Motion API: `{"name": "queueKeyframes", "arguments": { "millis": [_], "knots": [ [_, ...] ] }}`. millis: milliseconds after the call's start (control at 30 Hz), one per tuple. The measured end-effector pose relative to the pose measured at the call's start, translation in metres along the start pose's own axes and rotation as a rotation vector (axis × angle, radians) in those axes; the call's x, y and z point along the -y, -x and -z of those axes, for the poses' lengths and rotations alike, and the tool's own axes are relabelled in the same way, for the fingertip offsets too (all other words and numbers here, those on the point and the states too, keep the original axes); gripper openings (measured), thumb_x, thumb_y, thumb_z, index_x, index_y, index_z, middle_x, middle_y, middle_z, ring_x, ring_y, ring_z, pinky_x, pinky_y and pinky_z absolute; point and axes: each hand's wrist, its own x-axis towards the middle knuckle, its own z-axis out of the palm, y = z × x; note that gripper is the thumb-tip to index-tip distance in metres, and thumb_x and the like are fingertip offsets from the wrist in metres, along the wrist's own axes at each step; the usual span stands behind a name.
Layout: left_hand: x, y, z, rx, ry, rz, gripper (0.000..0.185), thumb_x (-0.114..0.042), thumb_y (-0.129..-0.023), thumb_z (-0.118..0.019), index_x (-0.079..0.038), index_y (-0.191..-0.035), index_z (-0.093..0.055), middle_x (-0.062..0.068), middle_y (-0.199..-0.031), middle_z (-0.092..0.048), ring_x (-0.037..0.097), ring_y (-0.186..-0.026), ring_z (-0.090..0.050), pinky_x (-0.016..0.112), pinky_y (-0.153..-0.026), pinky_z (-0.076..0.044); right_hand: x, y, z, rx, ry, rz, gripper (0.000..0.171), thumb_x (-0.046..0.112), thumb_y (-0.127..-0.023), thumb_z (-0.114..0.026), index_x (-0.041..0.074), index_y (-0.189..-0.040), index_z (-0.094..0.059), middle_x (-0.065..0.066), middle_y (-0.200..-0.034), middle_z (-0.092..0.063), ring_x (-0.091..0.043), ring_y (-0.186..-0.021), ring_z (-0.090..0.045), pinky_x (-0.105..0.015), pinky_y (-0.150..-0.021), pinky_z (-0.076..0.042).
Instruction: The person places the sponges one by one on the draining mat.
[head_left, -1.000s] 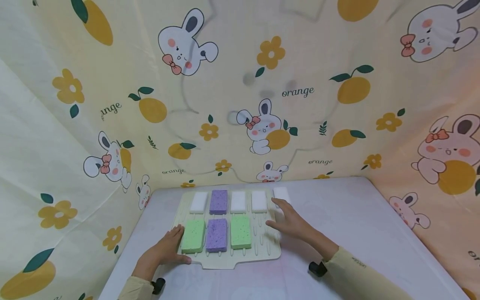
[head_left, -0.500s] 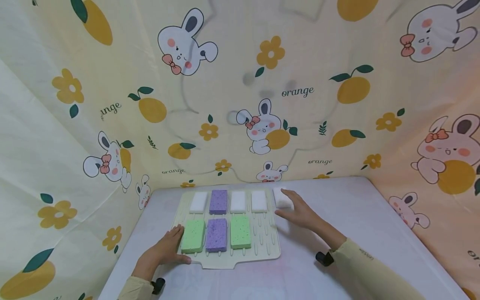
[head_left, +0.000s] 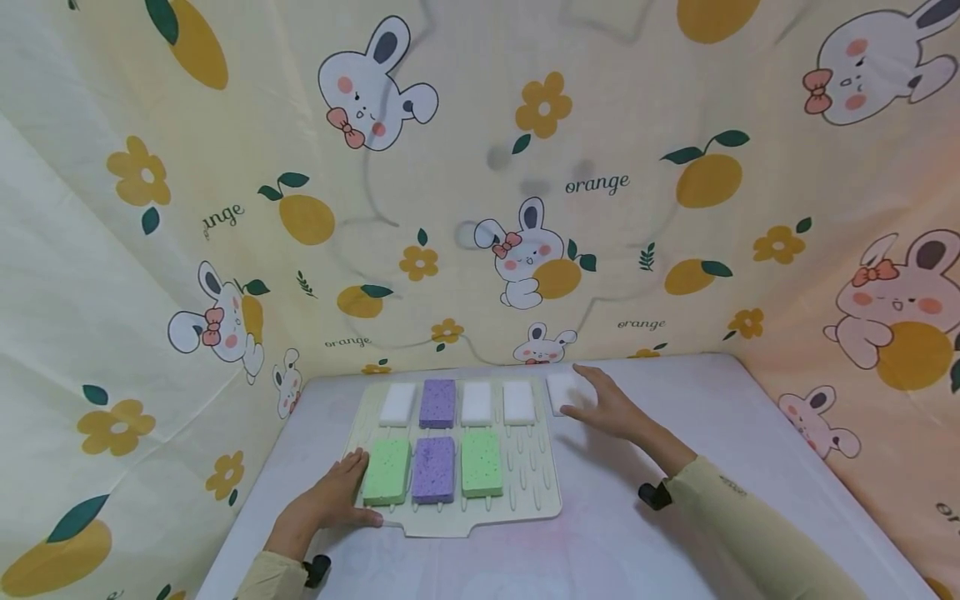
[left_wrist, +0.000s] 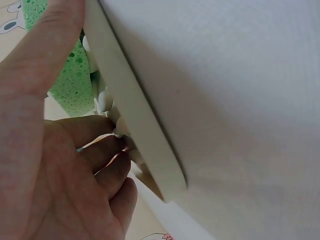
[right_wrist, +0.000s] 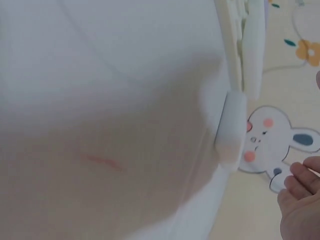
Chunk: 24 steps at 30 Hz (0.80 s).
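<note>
A pale cream ridged mat (head_left: 442, 523) lies on the table, its front tab facing me. On its back row sit white sponge blocks (head_left: 476, 404) and a purple sponge (head_left: 437, 404). The front row holds a green sponge (head_left: 386, 472), a purple sponge (head_left: 433, 470) and another green sponge (head_left: 481, 464). My left hand (head_left: 337, 495) rests at the mat's front left corner, fingertips on the rim in the left wrist view. Beyond the back right corner lies a loose white sponge block (head_left: 562, 393). My right hand (head_left: 611, 406) hovers beside it, thumb and fingers spread, apparently not touching it.
A patterned cloth (head_left: 450, 167) with rabbits and oranges walls the table (head_left: 675, 517) at the back and both sides. Ridges show on the mat's front right part. Black wrist devices (head_left: 654, 497) sit under both sleeves.
My right hand has moved right and back, from the mat's right edge to the loose white sponge block. The left hand, the mat and the sponges have stayed in place.
</note>
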Motion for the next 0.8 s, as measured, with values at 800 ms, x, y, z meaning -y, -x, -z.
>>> {"name": "queueKeyframes", "arguments": {
  "millis": [800],
  "knots": [
    [-0.001, 0.000, 0.001, -0.005, -0.016, 0.006, 0.129, -0.052, -0.073, -0.096, 0.013, -0.163, -0.029, 0.033, -0.171, -0.025, 0.051, -0.160, -0.023, 0.061, -0.132, -0.024, -0.034, -0.038, -0.010, 0.178, 0.063, -0.106, 0.118, 0.051, -0.090, -0.086, 0.000, -0.170, -0.017, -0.031, -0.174, -0.016, -0.054, -0.160, -0.014, -0.072, -0.129, -0.018]
  ]
}}
